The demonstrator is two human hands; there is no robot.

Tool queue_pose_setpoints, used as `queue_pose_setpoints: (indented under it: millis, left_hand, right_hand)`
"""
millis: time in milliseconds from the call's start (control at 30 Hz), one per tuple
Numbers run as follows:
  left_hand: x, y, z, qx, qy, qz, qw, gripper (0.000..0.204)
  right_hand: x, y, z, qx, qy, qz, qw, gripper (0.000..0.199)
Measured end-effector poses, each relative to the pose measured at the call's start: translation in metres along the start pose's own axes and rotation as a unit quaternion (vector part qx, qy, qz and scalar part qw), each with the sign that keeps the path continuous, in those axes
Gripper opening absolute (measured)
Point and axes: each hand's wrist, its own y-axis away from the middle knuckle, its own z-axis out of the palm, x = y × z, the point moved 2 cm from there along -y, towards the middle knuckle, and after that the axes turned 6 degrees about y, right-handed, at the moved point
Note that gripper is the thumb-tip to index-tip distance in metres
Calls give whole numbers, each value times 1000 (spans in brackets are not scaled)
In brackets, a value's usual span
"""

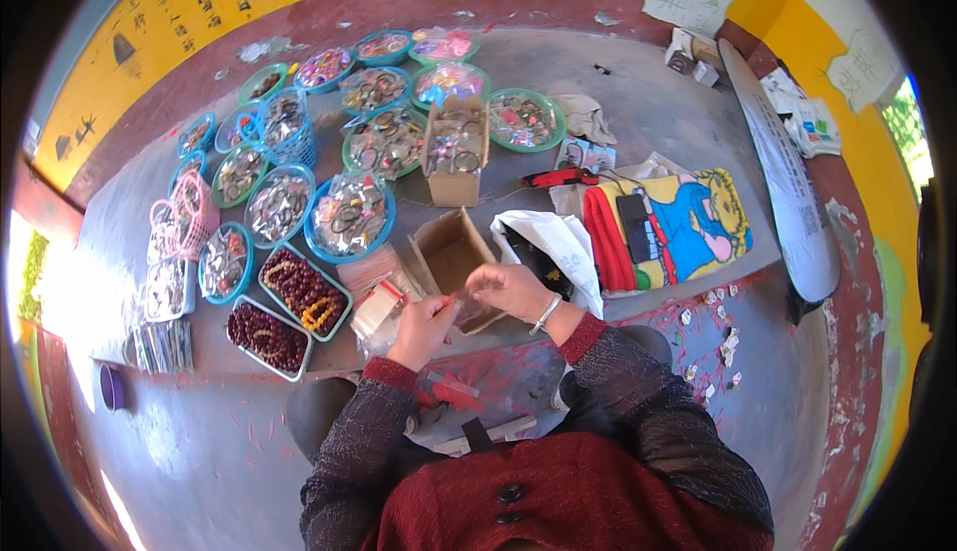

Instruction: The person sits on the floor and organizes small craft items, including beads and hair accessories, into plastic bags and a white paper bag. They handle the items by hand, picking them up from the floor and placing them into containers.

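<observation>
My left hand and my right hand come close together in front of an open cardboard box. Fingers and thumb are pinched on both; whatever small thing lies between them is too fine to make out. A bracelet circles my right wrist. Beside my left hand lies a pack of clear plastic bags with a red strip. Right of the box, close to my right hand, a white plastic bag gapes around dark contents.
Behind stand several baskets of small bagged items and a filled cardboard box. Two trays of beads sit at left. A colourful folded cloth with a dark device lies right; a long grey board rests farther right.
</observation>
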Motion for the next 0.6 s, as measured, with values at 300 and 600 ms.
queue_pose_setpoints:
  millis: [300,600]
  left_hand:
    - [-13,-3,3,-6,278,-92,956,15]
    - [-19,-4,-3,-5,486,-79,871,17]
  right_hand:
    - [-7,6,6,58,-71,60,994,11]
    - [11,7,24,97,-159,54,981,11]
